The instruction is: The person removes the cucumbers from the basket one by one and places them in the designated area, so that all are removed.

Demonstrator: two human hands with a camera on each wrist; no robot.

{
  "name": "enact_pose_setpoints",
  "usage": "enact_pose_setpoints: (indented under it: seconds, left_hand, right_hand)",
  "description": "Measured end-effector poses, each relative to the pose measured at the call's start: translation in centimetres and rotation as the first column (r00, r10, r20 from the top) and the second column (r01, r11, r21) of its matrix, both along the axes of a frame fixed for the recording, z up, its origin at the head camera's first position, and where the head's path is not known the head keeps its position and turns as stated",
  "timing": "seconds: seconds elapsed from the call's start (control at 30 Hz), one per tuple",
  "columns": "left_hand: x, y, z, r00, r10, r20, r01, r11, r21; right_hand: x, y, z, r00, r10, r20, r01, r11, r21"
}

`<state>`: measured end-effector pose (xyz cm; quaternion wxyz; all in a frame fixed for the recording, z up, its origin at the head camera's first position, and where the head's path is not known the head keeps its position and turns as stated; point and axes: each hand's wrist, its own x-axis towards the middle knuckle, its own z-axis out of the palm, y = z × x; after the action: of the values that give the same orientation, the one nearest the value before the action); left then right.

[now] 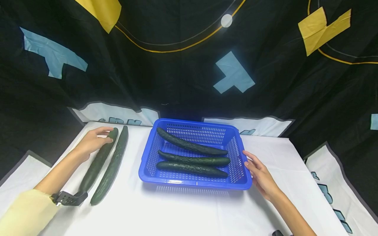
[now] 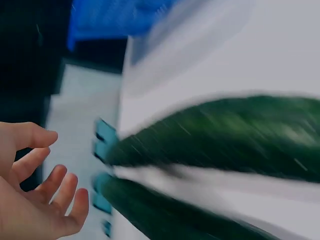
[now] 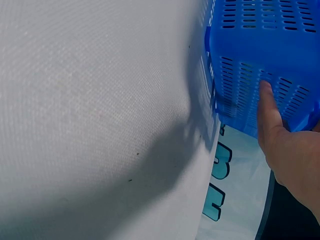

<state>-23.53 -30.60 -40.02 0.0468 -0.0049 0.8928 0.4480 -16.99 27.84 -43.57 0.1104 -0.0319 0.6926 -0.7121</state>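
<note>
Nearest on the white desk (image 1: 177,216), at the left, the right cucumber (image 1: 115,164) and the left cucumber (image 1: 97,164) lie side by side. In the middle, the blue perforated basket (image 1: 206,186) contains three cucumbers (image 1: 192,169). The right hand (image 1: 260,173) rests its extended fingers on the basket side; light, steady pressure should prevent sliding. Farther, the left hand (image 1: 90,142) is at the left cucumber's far end, its bent fingers spread, without grip. Holding near the middle would probably balance such length better.
</note>
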Motion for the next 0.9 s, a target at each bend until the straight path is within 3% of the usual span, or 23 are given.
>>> enact_pose_setpoints:
  seconds: [0.23, 0.4, 0.67, 0.9]
  left_hand:
    - [-1.3, 5.8, 4.7, 0.993, -0.118, -0.026, 0.117, 0.992, -0.036]
    - [-2.3, 10.7, 6.4, 0.969, -0.241, -0.052, 0.239, 0.971, -0.028]
    - [-5.0, 16.6, 6.2, 0.87, -0.486, -0.085, 0.484, 0.874, -0.046]
    - [-7.2, 20.8, 5.4, 0.782, -0.623, 0.006, 0.622, 0.781, -0.062]
  right_hand:
    - [0.1, 0.0, 0.0, 1.0, -0.004, 0.006, 0.004, 1.0, 0.01]
    - [0.0, 0.0, 0.0, 1.0, 0.001, 0.001, -0.001, 1.0, 0.006]
    - [0.0, -0.1, -0.1, 1.0, 0.004, 0.003, -0.004, 1.0, 0.006]
    - [0.0, -0.1, 0.0, 1.0, 0.003, 0.007, -0.003, 1.0, 0.013]
